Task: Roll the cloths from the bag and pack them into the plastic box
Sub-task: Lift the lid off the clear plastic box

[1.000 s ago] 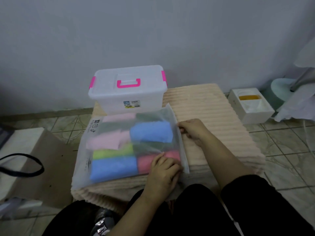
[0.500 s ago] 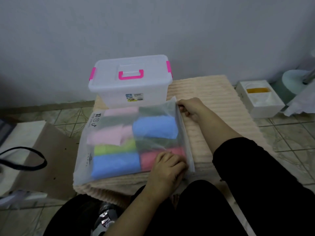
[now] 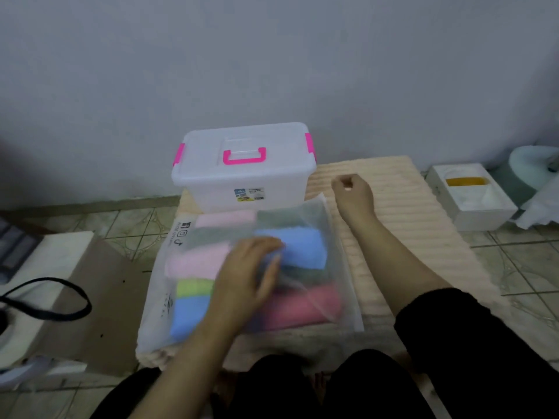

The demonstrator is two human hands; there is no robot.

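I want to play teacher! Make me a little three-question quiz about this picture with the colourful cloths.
1. True or false: the plastic box has its lid on.
2. Where are the cloths? A) in the box B) inside the frosted bag C) on the floor tiles
3. Fill in: the box's handle and clips are ____.

Key:
1. True.
2. B. The left hand rests on that bag; the right hand is raised beside the box, fingers curled, off the bag.
3. Pink.
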